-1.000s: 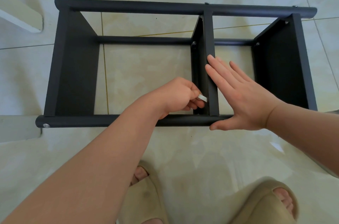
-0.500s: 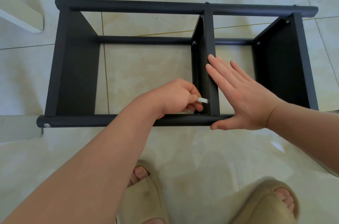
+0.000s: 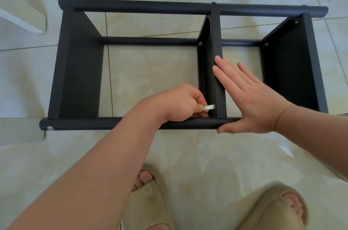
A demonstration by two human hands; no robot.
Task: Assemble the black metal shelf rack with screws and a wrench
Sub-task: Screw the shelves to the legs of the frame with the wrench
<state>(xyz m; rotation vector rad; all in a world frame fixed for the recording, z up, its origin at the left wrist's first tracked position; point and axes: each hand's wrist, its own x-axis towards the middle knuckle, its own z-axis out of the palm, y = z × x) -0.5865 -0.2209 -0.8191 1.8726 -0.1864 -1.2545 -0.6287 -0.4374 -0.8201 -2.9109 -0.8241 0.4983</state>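
Lying on the tiled floor (image 3: 150,71), the black rack (image 3: 79,71) looks stiff and fairly heavy, best steadied by its panels, as the flat-open right hand (image 3: 250,101) presses the middle divider (image 3: 216,41) while the left hand (image 3: 180,103) pinches a small wrench (image 3: 208,107) at its base.

The left grip (image 3: 178,103) pinches a small silver wrench (image 3: 208,107), its tip at the left face of the middle panel (image 3: 216,41) of the black metal rack (image 3: 81,79), just beyond the near tube (image 3: 103,123). Immediately right of it, the right grip (image 3: 250,101) lies flat with fingers straight on that panel's edge and thumb along the tube. Tiled floor (image 3: 150,71) lies beneath both grips.
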